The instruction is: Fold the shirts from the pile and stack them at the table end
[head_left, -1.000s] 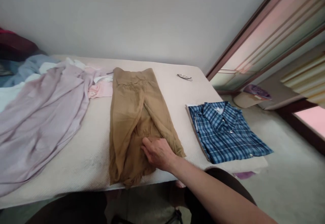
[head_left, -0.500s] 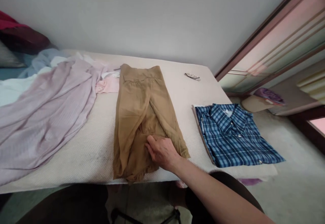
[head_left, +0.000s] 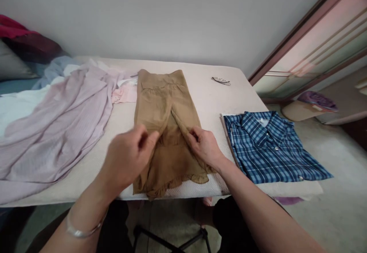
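Observation:
A brown garment [head_left: 155,104] with a gathered waist and a ruffled hem lies lengthwise on the covered bed [head_left: 206,104], its front parted in an upside-down V. My right hand [head_left: 205,144] pinches the right edge of that opening. Over the left side of the garment is my left hand [head_left: 127,157], fingers curled and thumb pointing right; it is blurred, and I cannot tell whether it grips the cloth. A bangle [head_left: 82,232] circles my left wrist.
A pale mauve cloth [head_left: 71,119] and other loose clothes spread on the left. To the right lies a folded blue plaid shirt [head_left: 266,146] at the bed's edge. Eyeglasses [head_left: 220,81] rest near the wall. A bin [head_left: 301,109] with purple cloth stands on the floor.
My left hand has come into view over the garment. My right hand has moved up and right from the lower middle to the opening's right edge. The lower part lies more spread out.

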Demonstrator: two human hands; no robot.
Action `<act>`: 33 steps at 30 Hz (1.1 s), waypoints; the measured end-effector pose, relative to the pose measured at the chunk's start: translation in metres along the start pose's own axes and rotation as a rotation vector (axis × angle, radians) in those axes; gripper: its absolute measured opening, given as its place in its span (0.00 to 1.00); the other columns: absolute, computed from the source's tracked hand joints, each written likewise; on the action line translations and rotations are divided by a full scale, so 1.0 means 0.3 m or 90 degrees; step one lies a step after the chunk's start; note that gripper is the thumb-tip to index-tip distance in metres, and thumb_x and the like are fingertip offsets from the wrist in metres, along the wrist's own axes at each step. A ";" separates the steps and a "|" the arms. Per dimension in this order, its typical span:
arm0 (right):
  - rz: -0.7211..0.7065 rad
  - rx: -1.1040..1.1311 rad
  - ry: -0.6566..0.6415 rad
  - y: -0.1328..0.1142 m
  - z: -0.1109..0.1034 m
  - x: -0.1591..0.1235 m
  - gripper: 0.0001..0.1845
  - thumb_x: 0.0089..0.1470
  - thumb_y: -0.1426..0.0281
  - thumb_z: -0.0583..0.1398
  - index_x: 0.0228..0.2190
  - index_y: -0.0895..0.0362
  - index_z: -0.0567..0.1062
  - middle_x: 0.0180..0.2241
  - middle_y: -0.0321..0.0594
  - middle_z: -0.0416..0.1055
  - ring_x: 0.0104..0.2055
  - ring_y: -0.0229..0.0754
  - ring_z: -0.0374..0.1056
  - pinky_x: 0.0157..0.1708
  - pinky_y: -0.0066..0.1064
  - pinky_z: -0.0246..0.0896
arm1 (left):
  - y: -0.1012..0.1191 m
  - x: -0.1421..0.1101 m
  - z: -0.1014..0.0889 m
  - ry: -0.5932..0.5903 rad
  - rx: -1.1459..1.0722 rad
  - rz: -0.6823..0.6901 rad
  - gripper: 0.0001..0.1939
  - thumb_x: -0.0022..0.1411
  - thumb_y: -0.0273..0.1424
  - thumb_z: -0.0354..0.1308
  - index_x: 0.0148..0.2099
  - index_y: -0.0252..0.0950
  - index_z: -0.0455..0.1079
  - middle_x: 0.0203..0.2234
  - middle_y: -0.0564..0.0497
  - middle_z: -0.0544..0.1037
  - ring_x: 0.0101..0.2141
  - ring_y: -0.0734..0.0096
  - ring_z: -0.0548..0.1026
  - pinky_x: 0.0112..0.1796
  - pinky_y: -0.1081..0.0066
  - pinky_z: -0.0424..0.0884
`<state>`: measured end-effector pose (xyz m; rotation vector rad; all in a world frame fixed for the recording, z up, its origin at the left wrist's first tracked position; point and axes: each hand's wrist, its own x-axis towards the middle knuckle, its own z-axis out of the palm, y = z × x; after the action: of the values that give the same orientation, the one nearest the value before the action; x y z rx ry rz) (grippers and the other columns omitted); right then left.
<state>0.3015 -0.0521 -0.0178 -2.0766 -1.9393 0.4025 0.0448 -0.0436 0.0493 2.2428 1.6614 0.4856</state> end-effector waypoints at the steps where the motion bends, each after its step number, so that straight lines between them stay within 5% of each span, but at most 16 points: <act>1: 0.021 -0.025 -0.018 0.012 -0.007 0.010 0.15 0.66 0.58 0.53 0.37 0.54 0.73 0.30 0.38 0.75 0.31 0.40 0.70 0.31 0.30 0.54 | -0.010 0.006 0.037 -0.087 0.066 -0.002 0.17 0.68 0.44 0.54 0.39 0.34 0.72 0.30 0.46 0.78 0.32 0.63 0.77 0.36 0.64 0.72; 4: 0.061 -0.118 -0.110 0.027 -0.001 0.020 0.23 0.57 0.48 0.60 0.41 0.55 0.73 0.35 0.44 0.77 0.36 0.47 0.72 0.33 0.32 0.57 | -0.052 0.009 0.143 -0.336 0.265 -0.006 0.18 0.67 0.45 0.52 0.41 0.34 0.70 0.33 0.40 0.80 0.38 0.52 0.79 0.37 0.61 0.71; 7: 0.058 -0.180 -0.175 0.021 0.010 0.011 0.26 0.56 0.50 0.61 0.46 0.56 0.72 0.40 0.49 0.78 0.40 0.51 0.74 0.35 0.35 0.61 | -0.080 0.004 0.187 -0.398 0.329 -0.006 0.16 0.67 0.41 0.50 0.45 0.33 0.68 0.39 0.37 0.80 0.42 0.47 0.80 0.39 0.57 0.72; 11: 0.058 -0.214 -0.204 0.017 -0.006 0.003 0.15 0.59 0.65 0.56 0.45 0.58 0.74 0.41 0.50 0.78 0.42 0.52 0.75 0.35 0.35 0.62 | -0.074 0.006 0.170 -0.406 0.361 0.021 0.11 0.63 0.30 0.47 0.43 0.33 0.68 0.38 0.35 0.80 0.40 0.46 0.80 0.38 0.55 0.72; 15: 0.045 -0.214 -0.218 0.034 -0.026 0.006 0.15 0.56 0.72 0.54 0.42 0.56 0.76 0.40 0.49 0.78 0.42 0.50 0.75 0.35 0.33 0.61 | -0.062 0.010 0.143 -0.404 0.371 0.035 0.13 0.61 0.26 0.45 0.42 0.34 0.70 0.37 0.35 0.80 0.40 0.44 0.81 0.36 0.54 0.72; 28: 0.010 -0.237 -0.219 0.004 0.013 -0.012 0.18 0.64 0.57 0.53 0.44 0.56 0.74 0.37 0.49 0.79 0.40 0.51 0.77 0.34 0.34 0.61 | -0.057 0.001 0.145 -0.440 0.256 0.065 0.14 0.61 0.25 0.49 0.46 0.34 0.72 0.37 0.37 0.81 0.40 0.51 0.81 0.39 0.58 0.72; 33: 0.016 -0.252 -0.210 0.001 0.032 -0.012 0.17 0.65 0.57 0.53 0.44 0.55 0.73 0.35 0.49 0.79 0.38 0.53 0.77 0.32 0.35 0.59 | -0.011 0.011 0.137 -0.280 0.168 0.034 0.16 0.71 0.39 0.44 0.45 0.36 0.70 0.38 0.40 0.79 0.41 0.53 0.79 0.41 0.57 0.73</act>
<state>0.2979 -0.0554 -0.0266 -2.4032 -2.3443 0.4152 0.0610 -0.0411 0.0114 2.3559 1.5030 -0.2224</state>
